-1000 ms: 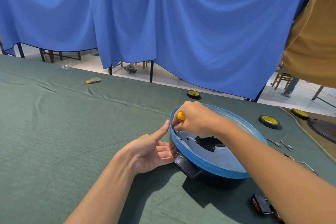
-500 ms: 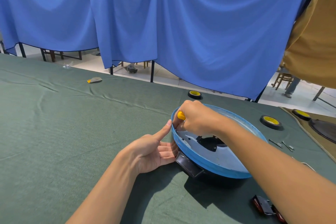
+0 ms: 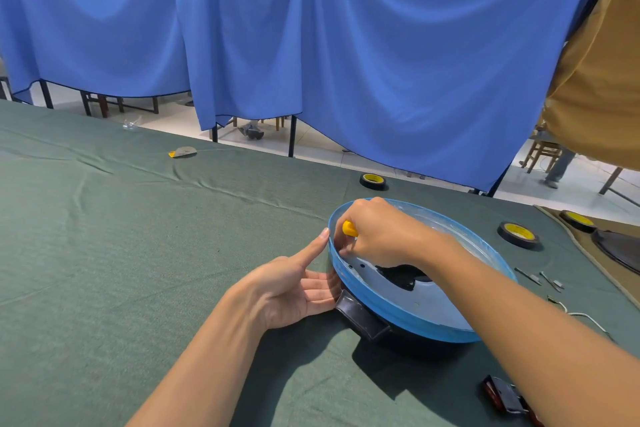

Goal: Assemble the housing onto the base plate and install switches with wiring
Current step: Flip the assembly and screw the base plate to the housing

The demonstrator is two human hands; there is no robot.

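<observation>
Little had changed over the last second. The right hand [image 3: 381, 234] stayed at the same spot, just inside the far-left rim of the housing [image 3: 398, 317], its fingers curled tight around the yellow handle of a screwdriver [image 3: 349, 229]. The shaft pointed down toward the pale plate [image 3: 419, 302] inside, but the tip was hidden behind the rim and fingers, so whether it sat in a screw could not be told. The left hand [image 3: 294, 288] also kept its place against the housing's left side, holding nothing. Its thumb was straight and touching the outside of the rim, and the other fingers lay loosely extended beside the black handle [image 3: 360, 317].

The housing sat on the green table [image 3: 138, 253], right of centre and near the person. With both hands fixed and only the view shifting slightly, this was probably a screw being driven to fasten housing to plate, with the left hand bracing against the turn.

The switches [image 3: 505, 399] lay untouched on the near right, a wire [image 3: 585, 315] and small metal parts [image 3: 540, 279] to the right of the housing, and tape rolls [image 3: 518, 235] farther off. Judging by that, the switch and wiring steps remained undone.
</observation>
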